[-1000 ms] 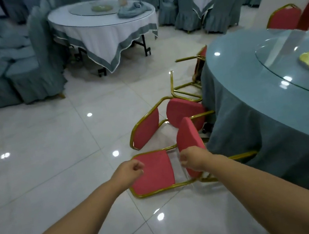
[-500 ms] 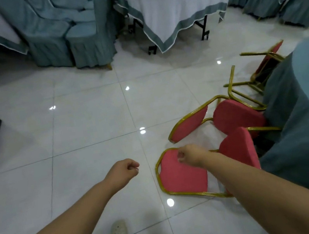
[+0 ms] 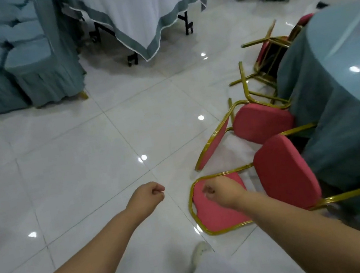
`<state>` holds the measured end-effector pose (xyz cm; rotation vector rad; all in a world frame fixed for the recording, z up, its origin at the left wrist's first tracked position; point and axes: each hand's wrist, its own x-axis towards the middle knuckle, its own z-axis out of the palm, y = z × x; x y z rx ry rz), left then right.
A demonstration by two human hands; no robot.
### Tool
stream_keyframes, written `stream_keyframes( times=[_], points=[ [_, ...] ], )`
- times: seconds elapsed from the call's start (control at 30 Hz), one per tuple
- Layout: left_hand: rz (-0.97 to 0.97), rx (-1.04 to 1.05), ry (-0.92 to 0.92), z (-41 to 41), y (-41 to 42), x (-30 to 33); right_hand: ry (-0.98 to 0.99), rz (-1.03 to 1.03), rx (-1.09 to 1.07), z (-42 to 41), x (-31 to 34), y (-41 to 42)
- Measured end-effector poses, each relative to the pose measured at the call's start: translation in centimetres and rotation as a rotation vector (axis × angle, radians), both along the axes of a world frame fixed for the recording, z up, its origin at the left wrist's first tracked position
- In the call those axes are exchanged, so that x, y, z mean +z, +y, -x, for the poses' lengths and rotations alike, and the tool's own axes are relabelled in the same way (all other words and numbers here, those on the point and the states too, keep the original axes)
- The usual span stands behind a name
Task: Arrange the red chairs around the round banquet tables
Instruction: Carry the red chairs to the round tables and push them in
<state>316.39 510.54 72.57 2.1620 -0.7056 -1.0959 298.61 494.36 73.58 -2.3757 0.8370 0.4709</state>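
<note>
Red chairs: three lie tipped over on the floor against the near round table, none upright.
Nearest chair [image 3: 285, 171]: on its side, gold frame, its red back panel flat toward me and its seat pad standing on edge; its gold legs run off under the grey cloth.
Second chair [image 3: 262, 120]: just beyond the first, also on its side, seat pad close to the cloth, backrest angled out toward the open floor.
Third chair [image 3: 266, 60]: farther along the table's edge, overturned with gold legs sticking up and out, partly hidden by the cloth.
Near surface [image 3: 351, 55]: round, glass-topped, with a grey-blue cloth hanging to the floor at my right; the chairs crowd its left edge.
My right hand [image 3: 224, 192]: clenched in a loose fist above the nearest chair's back panel; I cannot tell whether it touches the frame, and it grasps nothing I can see.
My left hand [image 3: 147, 195]: clenched in a fist over bare tile, left of the chair, holding nothing.
Floor [image 3: 83, 164]: glossy white tile, a wide open stretch to my left and ahead.
Far surface [image 3: 141, 11]: white cloth with grey border, well apart, beyond the open tile.
Covered chairs [image 3: 26, 66]: grey-blue, grouped at the far left.
My shoe [image 3: 199, 251]: on the tile just short of the nearest chair's frame.
</note>
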Motion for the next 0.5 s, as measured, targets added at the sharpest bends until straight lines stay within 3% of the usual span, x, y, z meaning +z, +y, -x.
stream_keyframes(
  times=[0.23,0.5],
  points=[
    [-0.015,-0.181,0.055,-4.2,-9.9,-1.5,0.038,-0.012,-0.219,-2.5,-3.0,-7.8],
    [-0.079,-0.377,0.01,-11.2,-18.0,-3.3,0.107,-0.117,-0.468,-4.9,-4.9,-11.0]
  ],
)
